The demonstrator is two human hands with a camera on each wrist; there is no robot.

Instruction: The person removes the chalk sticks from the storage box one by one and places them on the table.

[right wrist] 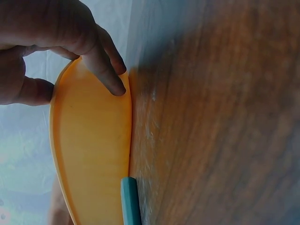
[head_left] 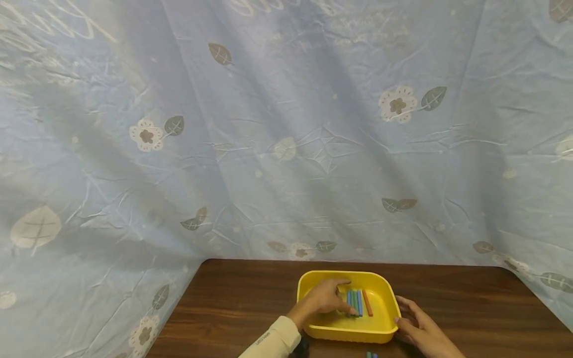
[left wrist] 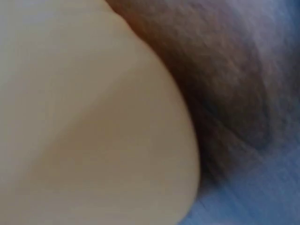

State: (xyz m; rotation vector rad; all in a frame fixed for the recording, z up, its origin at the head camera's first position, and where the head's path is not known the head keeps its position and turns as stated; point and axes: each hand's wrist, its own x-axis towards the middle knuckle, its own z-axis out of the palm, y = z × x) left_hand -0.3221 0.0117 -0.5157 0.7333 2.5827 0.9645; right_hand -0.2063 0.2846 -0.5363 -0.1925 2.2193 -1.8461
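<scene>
brn wood tbl (head_left: pixel 241 298), blue cloth (head_left: pixel 286 99) bhnd

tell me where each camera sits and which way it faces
Head: on the head, facing forward and down at table, yellow tray and printed sheet; left hand, right hand and cream sleeve show.
Left wrist: on that wrist, blocked by a blurred cream surface, probably the sleeve; no fingers discernible.
Right wrist: on that wrist, facing the tray's outer wall and the table; right fingers show.
Shared: head and right wrist both show tray and right hand.
</scene>
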